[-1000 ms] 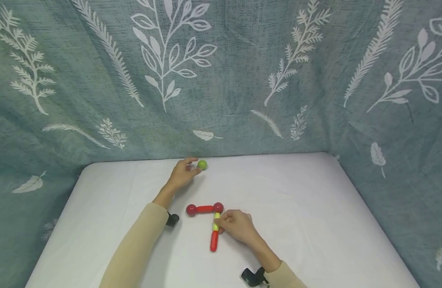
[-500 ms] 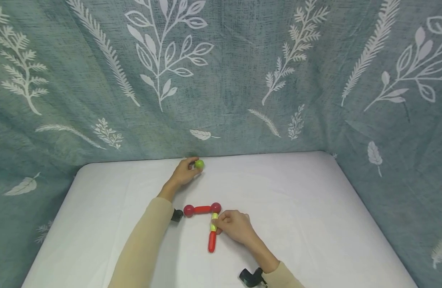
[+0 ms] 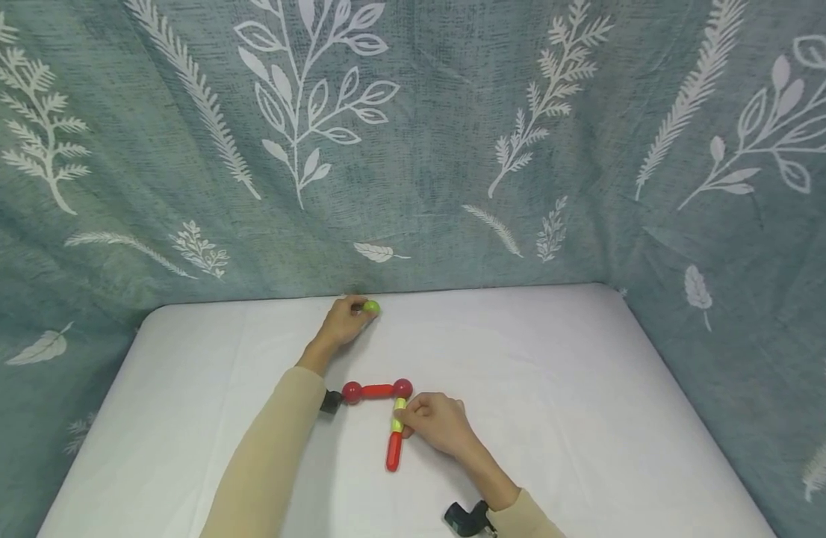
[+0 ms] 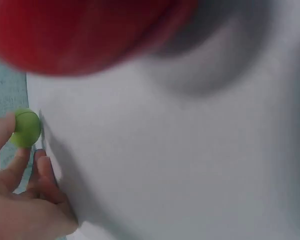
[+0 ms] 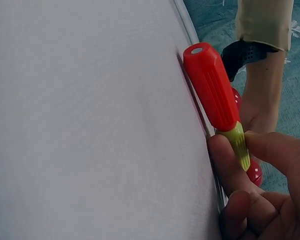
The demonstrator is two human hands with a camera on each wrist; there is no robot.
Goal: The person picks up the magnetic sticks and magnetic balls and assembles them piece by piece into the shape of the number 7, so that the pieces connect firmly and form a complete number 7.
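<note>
Near the back edge of the table my left hand [image 3: 343, 320] pinches a small green ball [image 4: 26, 128] between thumb and fingertips. My right hand [image 3: 441, 421] pinches a yellow-green rod [image 3: 399, 414] between thumb and index finger. From its near end a red rod [image 5: 210, 85], with a small hole in its tip, continues towards me. At its far end sits a red ball [image 3: 402, 388]. Another red rod [image 3: 378, 391] runs left from that ball to a second red ball [image 3: 352, 392], so the joined pieces form a corner. A red piece [image 4: 80, 35] looms blurred in the left wrist view.
The white tabletop [image 3: 554, 388] lies under both hands. A green-blue leaf-patterned cloth [image 3: 426, 149] hangs behind it and down the sides. Black wrist cameras sit at both cuffs; the left one [image 3: 330, 402] is close beside the left red ball.
My left thumb and fingers have closed on the green ball, which sat at their tips before. The right hand keeps its hold on the yellow-green rod. The head view has shifted slightly.
</note>
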